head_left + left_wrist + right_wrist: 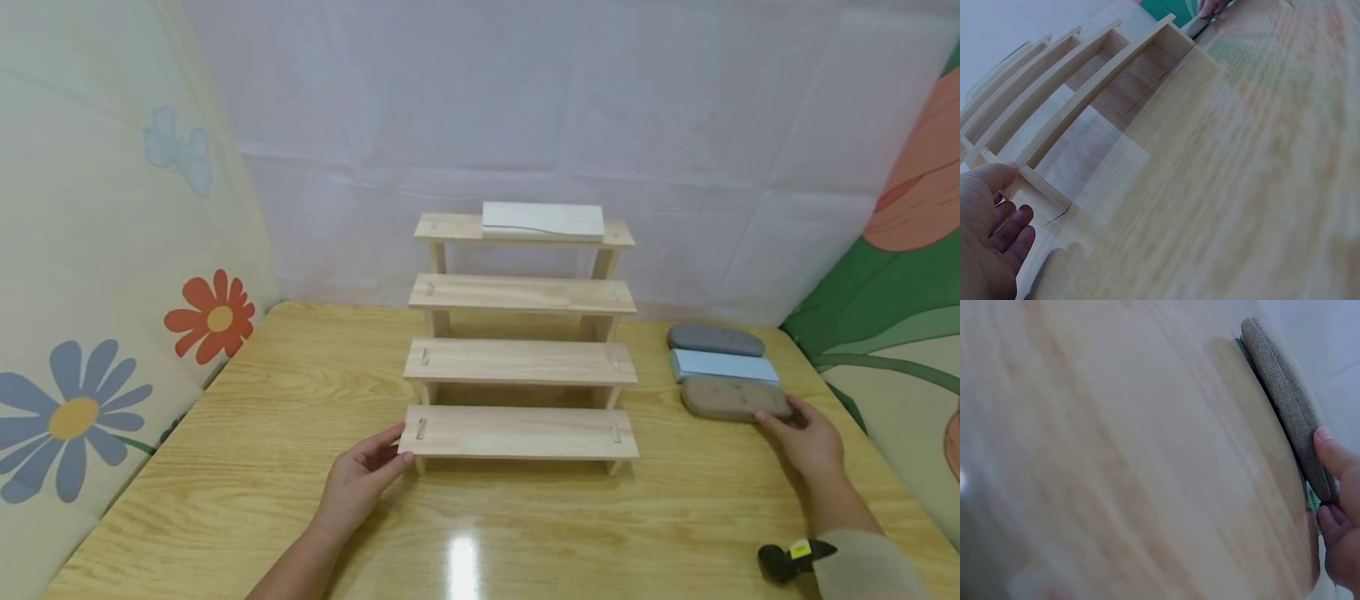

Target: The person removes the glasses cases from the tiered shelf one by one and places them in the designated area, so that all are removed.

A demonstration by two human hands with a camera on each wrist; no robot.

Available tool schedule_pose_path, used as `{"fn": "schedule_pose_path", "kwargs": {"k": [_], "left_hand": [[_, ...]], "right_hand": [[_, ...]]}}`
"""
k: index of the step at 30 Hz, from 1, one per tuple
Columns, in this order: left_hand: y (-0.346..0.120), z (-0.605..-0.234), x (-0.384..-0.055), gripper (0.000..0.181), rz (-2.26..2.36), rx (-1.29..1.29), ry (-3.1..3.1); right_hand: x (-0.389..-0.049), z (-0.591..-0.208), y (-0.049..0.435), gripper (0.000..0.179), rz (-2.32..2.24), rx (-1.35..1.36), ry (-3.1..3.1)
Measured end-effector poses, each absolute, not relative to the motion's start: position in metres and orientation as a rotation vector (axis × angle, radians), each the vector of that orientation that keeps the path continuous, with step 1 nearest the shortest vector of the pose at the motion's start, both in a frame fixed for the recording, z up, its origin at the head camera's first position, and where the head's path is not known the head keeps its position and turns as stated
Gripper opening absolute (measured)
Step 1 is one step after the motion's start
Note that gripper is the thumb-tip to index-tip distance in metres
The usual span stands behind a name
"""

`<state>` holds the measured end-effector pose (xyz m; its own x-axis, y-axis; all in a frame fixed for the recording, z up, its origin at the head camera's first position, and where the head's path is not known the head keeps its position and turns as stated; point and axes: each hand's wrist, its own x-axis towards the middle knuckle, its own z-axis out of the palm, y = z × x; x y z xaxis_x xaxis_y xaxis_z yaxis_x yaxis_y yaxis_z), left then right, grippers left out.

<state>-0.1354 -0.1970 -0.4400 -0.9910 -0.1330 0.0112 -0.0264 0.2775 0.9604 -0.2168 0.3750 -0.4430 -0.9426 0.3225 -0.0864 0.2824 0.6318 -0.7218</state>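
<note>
A four-step wooden display stand [517,433] stands in the middle of the table. My left hand [354,485] holds the left end of its lowest step, with the thumb at the front corner. To the right, my right hand [813,442] pinches the near right end of a brown fabric-covered glasses case [727,398]. In the right wrist view, the thumb lies on top of the case [1282,394] and the fingers are at its end. A light blue case [723,367] and a dark grey glasses case [716,338] lie just behind it.
On the stand's top step lies a white case [543,220]. The wood-grain table [247,467] meets a pale cloth backdrop [480,100] behind, with flower-patterned cloths on both sides. A black strap with a yellow label [799,550] is at my right wrist.
</note>
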Motion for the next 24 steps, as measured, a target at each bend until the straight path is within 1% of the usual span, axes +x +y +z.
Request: {"fn": "schedule_pose_path", "kwargs": {"k": [12, 24], "left_hand": [[-0.197, -0.441, -0.135, 0.048, -1.834, 0.151, -2.436], [-0.198, -0.442, -0.135, 0.048, -1.845, 0.147, -2.435]], "right_hand": [[-0.216, -0.435, 0.370, 0.087, 1.226, -0.435, -2.755], [-0.229, -0.403, 0.348, 0.086, 1.321, -0.273, -2.676]]}}
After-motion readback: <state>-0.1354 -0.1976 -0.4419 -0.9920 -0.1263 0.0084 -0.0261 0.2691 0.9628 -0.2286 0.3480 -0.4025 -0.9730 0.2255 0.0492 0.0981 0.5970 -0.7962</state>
